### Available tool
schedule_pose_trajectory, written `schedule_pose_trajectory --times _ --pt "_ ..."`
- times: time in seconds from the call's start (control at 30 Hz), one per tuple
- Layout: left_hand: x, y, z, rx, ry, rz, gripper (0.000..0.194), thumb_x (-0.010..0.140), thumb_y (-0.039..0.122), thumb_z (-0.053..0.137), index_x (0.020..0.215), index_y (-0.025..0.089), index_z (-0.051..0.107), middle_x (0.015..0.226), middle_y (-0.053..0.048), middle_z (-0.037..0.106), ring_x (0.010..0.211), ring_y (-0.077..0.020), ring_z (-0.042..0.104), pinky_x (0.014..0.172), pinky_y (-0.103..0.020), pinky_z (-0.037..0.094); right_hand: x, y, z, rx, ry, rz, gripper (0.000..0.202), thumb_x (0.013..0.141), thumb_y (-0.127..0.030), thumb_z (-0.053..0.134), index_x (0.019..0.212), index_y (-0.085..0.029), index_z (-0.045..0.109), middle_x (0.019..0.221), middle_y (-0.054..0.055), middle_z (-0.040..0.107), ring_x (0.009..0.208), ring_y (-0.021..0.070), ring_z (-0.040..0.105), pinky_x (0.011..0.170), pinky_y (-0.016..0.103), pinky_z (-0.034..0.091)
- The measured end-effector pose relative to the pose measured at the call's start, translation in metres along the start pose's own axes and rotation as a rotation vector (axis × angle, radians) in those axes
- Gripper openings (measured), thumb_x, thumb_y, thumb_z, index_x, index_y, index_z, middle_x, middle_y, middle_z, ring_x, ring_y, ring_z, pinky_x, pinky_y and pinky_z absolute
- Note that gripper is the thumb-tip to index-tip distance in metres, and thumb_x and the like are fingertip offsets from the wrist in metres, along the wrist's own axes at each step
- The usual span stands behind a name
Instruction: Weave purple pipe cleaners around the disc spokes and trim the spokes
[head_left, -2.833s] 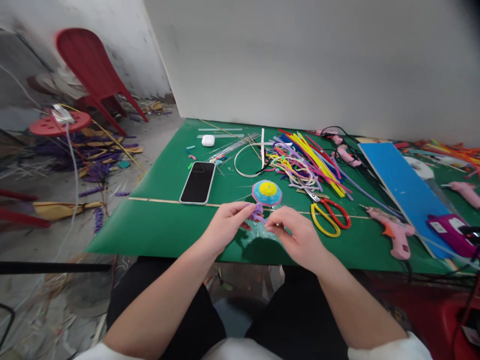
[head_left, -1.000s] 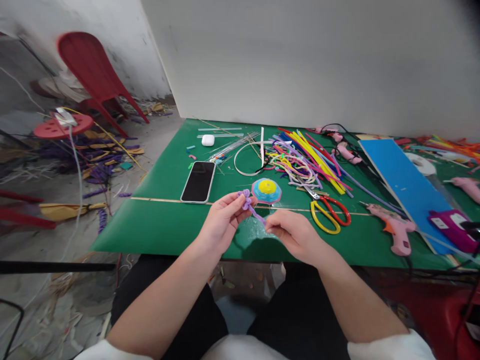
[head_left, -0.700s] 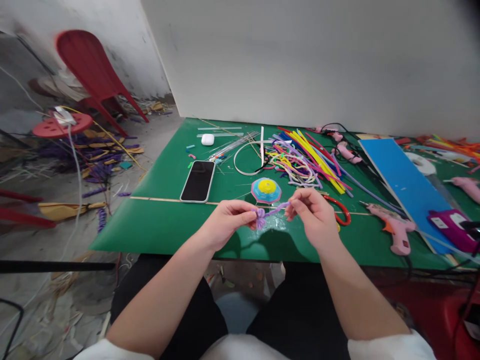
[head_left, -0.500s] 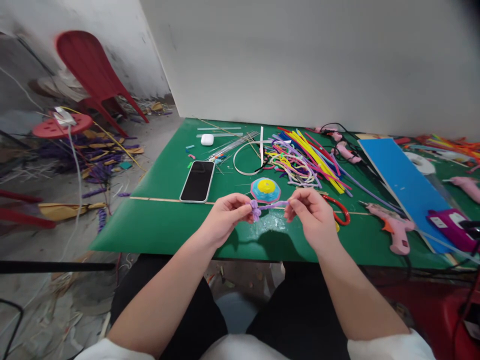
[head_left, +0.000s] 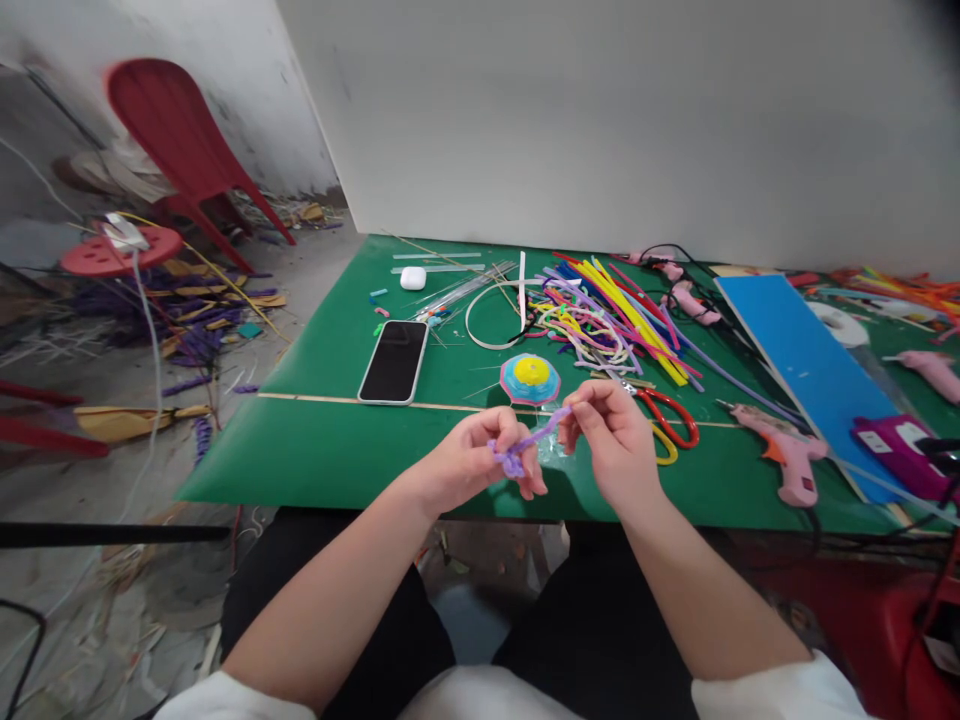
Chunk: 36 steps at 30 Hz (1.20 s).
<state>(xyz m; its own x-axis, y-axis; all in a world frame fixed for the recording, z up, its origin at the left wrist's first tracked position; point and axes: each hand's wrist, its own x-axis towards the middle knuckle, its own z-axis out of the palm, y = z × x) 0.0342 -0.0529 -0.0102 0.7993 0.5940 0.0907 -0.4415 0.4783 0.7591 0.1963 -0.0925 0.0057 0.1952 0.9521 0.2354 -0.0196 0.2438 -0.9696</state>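
Note:
A purple pipe cleaner [head_left: 541, 432] stretches between my two hands, its left end bent into small loops like a flower. My left hand [head_left: 480, 455] pinches the looped end, with the other fingers curled beneath it. The straight end is pinched between thumb and finger of my right hand [head_left: 611, 430], a little higher. Just beyond them on the green table [head_left: 315, 450] lies a small round piece [head_left: 531, 378] in yellow, blue and pink. Scissors [head_left: 671, 418] with red and yellow handles lie beside my right hand, partly covered by it.
Behind my hands is a heap of coloured pipe cleaners [head_left: 592, 320]. A phone [head_left: 394, 362] and a white earbud case [head_left: 412, 278] lie to the left. On the right are a pink glue gun [head_left: 787, 450], a blue board [head_left: 802, 370] and cables. A white panel [head_left: 600, 120] borders the back.
My left hand has lowered and turned, carrying the looped end down, so the pipe cleaner now slants up to the right. My right hand has shifted slightly left, uncovering more of the scissors.

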Motion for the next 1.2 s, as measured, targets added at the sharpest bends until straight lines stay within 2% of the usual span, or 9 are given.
schedule_pose_trajectory --times 0.13,0.4,0.57,0.7,0.77,0.87,0.97,1.07,1.2 --pt "0.003 0.003 0.0 0.136 0.2 0.054 0.026 0.068 0.016 0.068 0.079 0.018 0.045 0.07 0.003 0.058 0.059 -0.0115 0.061 0.053 -0.022 0.047 -0.005 -0.004 -0.001 -0.026 0.054 -0.11 0.004 0.084 -0.026 0.05 0.082 -0.022 0.05 0.066 -0.003 0.056 0.051 0.0082 0.054 0.046 0.022 0.044" --pt "0.001 0.007 -0.005 0.148 0.341 0.081 0.025 0.075 0.016 0.062 0.099 0.016 0.056 0.071 -0.002 0.064 0.062 -0.0091 0.061 0.058 -0.019 0.047 -0.01 -0.008 -0.005 -0.037 0.056 -0.228 0.003 0.084 -0.022 0.049 0.083 -0.024 0.052 0.073 -0.002 0.057 0.054 0.0091 0.056 0.048 0.024 0.045" --pt "-0.002 0.01 -0.005 0.042 0.324 0.119 0.045 0.07 0.026 0.067 0.111 0.028 0.051 0.057 0.006 0.056 0.047 -0.004 0.051 0.048 -0.016 0.041 -0.001 0.0 -0.007 -0.05 0.024 -0.099 0.005 0.083 -0.027 0.051 0.082 -0.022 0.051 0.067 -0.003 0.056 0.056 0.0093 0.055 0.048 0.022 0.045" --pt "-0.007 0.015 -0.004 0.048 0.273 0.183 0.072 0.063 0.035 0.071 0.127 0.033 0.037 0.045 0.01 0.044 0.038 -0.004 0.042 0.041 -0.016 0.035 0.006 0.009 -0.006 -0.064 -0.237 0.141 0.01 0.082 -0.029 0.052 0.08 -0.02 0.052 0.064 -0.003 0.055 0.057 0.0094 0.055 0.048 0.02 0.044" --pt "-0.009 0.018 -0.004 0.088 0.19 0.138 0.075 0.064 0.034 0.07 0.129 0.032 0.034 0.046 0.009 0.049 0.038 -0.0058 0.046 0.043 -0.018 0.038 0.008 0.012 -0.007 -0.059 -0.279 0.176 0.01 0.082 -0.029 0.051 0.08 -0.019 0.052 0.064 -0.003 0.055 0.057 0.009 0.054 0.048 0.02 0.044" --pt "-0.01 0.02 -0.003 0.296 0.023 -0.106 0.077 0.068 0.026 0.067 0.133 0.028 0.027 0.062 0.002 0.064 0.054 -0.0127 0.06 0.055 -0.024 0.046 0.01 0.009 -0.01 -0.006 -0.106 0.093 0.009 0.082 -0.029 0.053 0.081 -0.02 0.051 0.062 -0.004 0.055 0.052 0.0082 0.053 0.045 0.019 0.043" --pt "-0.008 0.017 -0.003 0.616 0.035 -0.261 0.054 0.072 0.025 0.062 0.123 0.021 0.045 0.075 -0.004 0.068 0.069 -0.0159 0.064 0.065 -0.026 0.047 0.011 0.003 -0.013 0.05 0.056 0.0 0.008 0.08 -0.028 0.055 0.081 -0.021 0.051 0.063 -0.004 0.054 0.05 0.008 0.053 0.042 0.019 0.043" --pt "-0.004 0.009 -0.005 0.888 0.101 -0.241 0.026 0.076 0.026 0.055 0.1 0.017 0.062 0.08 -0.006 0.069 0.071 -0.0159 0.063 0.067 -0.025 0.047 0.009 -0.003 -0.013 0.055 0.092 -0.053 0.01 0.079 -0.029 0.056 0.08 -0.021 0.051 0.069 -0.003 0.057 0.052 0.0088 0.054 0.042 0.021 0.044" --pt "-0.001 0.004 -0.012 1.065 0.074 -0.178 0.02 0.078 0.024 0.051 0.087 0.017 0.068 0.08 -0.004 0.069 0.073 -0.0159 0.062 0.068 -0.024 0.045 0.015 -0.007 -0.025 0.122 0.244 -0.119 0.01 0.081 -0.031 0.054 0.084 -0.023 0.048 0.071 -0.002 0.063 0.048 0.0094 0.054 0.038 0.021 0.041"
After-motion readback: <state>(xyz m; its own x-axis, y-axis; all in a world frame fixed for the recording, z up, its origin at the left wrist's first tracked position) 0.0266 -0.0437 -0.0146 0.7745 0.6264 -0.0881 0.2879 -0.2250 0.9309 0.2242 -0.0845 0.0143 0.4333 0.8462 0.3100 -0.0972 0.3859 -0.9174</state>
